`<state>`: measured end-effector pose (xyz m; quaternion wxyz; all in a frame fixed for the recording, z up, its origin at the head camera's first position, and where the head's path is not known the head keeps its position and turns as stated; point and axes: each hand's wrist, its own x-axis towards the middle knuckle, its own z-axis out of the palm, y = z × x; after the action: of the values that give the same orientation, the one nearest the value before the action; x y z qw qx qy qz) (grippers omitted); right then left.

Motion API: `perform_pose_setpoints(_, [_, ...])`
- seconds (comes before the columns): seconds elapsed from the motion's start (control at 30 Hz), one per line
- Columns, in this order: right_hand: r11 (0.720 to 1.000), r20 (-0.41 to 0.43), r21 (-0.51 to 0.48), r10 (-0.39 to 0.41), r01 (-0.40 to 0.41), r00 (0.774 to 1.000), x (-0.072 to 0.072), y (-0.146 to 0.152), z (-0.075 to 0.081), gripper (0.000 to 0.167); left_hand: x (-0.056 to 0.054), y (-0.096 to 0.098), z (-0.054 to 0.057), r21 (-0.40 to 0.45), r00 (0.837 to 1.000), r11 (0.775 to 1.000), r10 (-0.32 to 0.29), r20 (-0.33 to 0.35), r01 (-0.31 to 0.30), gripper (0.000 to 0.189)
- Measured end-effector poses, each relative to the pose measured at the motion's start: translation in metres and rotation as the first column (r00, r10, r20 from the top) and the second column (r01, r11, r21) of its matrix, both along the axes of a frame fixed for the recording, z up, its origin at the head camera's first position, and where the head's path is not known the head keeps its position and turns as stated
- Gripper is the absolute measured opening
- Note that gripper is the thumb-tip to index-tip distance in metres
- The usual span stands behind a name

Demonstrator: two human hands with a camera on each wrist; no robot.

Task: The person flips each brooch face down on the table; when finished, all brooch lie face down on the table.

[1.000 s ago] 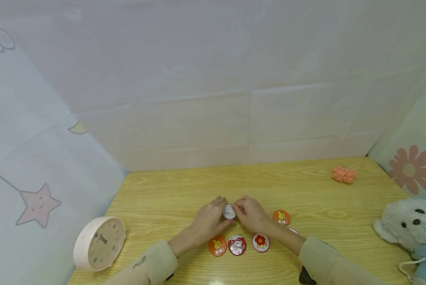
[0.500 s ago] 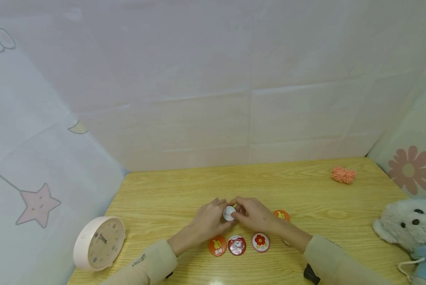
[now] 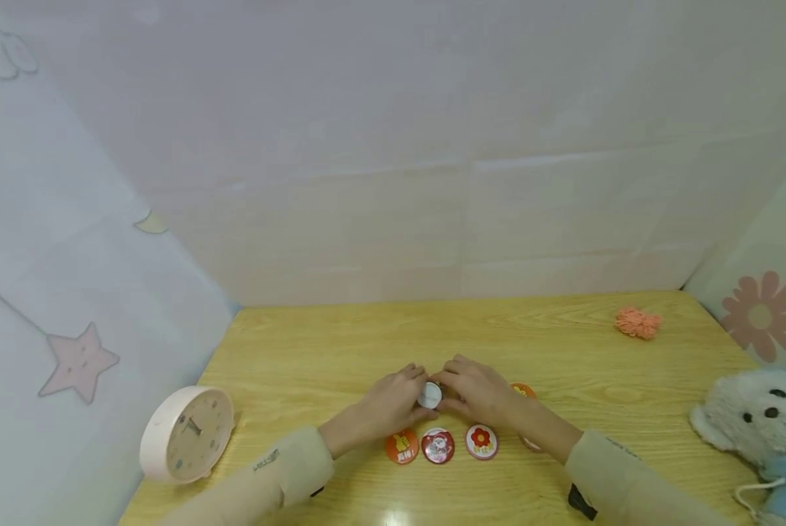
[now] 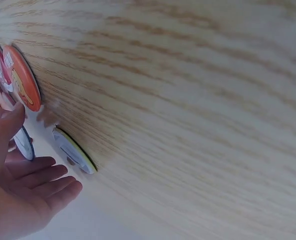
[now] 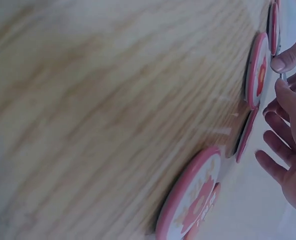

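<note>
A round button badge (image 3: pixel 429 395) is held between both hands above the table, its pale back showing in the head view. My left hand (image 3: pixel 396 398) grips its left side; the left wrist view shows thumb and fingers around the badge (image 4: pixel 24 144). My right hand (image 3: pixel 481 391) pinches its right edge, seen thin in the right wrist view. Nearer the body lie an orange thumbs-up badge (image 3: pixel 402 446), a red cartoon badge (image 3: pixel 438 445) and a red-flower badge (image 3: pixel 481 442). Another badge (image 4: pixel 74 150) lies back-up beside the left fingers.
The right forearm partly covers an orange badge (image 3: pixel 523 389) and another badge (image 3: pixel 529 443). A clock (image 3: pixel 188 435) stands at the left of the wooden table (image 3: pixel 340 336). Coral yarn (image 3: pixel 638 322) lies at the back right; a white plush toy (image 3: pixel 751 420) sits at the right edge.
My right thumb has moved off the badge's pale back to its edge. The held badge has shifted slightly right between the hands. The head view has tilted a little.
</note>
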<state>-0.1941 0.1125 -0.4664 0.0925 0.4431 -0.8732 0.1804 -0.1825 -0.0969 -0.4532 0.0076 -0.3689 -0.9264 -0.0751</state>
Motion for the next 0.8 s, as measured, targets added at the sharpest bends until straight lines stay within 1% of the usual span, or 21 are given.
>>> perform_pose_setpoints(0.07, [1.000, -0.063, 0.006, 0.026, -0.026, 0.998, -0.002, 0.000, -0.001, 0.035, 0.000, 0.000, 0.001, -0.008, 1.000, 1.000, -0.001, 0.015, 0.001, 0.061])
perform_pose_setpoints(0.17, [0.998, -0.111, 0.028, 0.061, -0.058, 0.992, -0.004, -0.001, -0.005, 0.035, 0.000, 0.000, 0.001, -0.019, 0.999, 1.000, 0.000, 0.037, 0.000, 0.063])
perform_pose_setpoints(0.27, [0.996, -0.114, 0.060, 0.074, -0.068, 0.991, -0.005, -0.002, -0.007, 0.035, 0.001, 0.000, -0.001, -0.030, 0.998, 1.000, 0.003, 0.060, -0.001, 0.065])
perform_pose_setpoints(0.33, [0.995, -0.100, 0.080, 0.072, -0.064, 0.992, -0.006, -0.003, -0.008, 0.035, 0.001, 0.000, -0.003, -0.032, 0.998, 0.999, 0.001, 0.069, 0.001, 0.067])
perform_pose_setpoints(0.43, [0.994, -0.083, 0.099, 0.058, -0.050, 0.995, -0.007, -0.005, -0.010, 0.034, 0.001, -0.001, -0.005, -0.027, 0.998, 1.000, -0.009, 0.066, 0.011, 0.069])
perform_pose_setpoints(0.53, [0.994, -0.085, 0.100, 0.055, -0.046, 0.995, -0.007, -0.006, -0.012, 0.033, 0.002, -0.002, -0.007, -0.038, 0.998, 0.999, -0.013, 0.068, 0.015, 0.070])
perform_pose_setpoints(0.73, [0.995, -0.121, 0.084, 0.067, -0.057, 0.990, -0.007, -0.007, -0.014, 0.030, 0.002, -0.003, -0.009, -0.118, 0.998, 0.993, -0.021, 0.052, 0.027, 0.072])
perform_pose_setpoints(0.8, [0.995, -0.117, 0.082, 0.065, -0.055, 0.991, -0.007, -0.007, -0.014, 0.029, 0.001, -0.003, -0.009, -0.118, 0.999, 0.993, -0.024, 0.046, 0.030, 0.071])
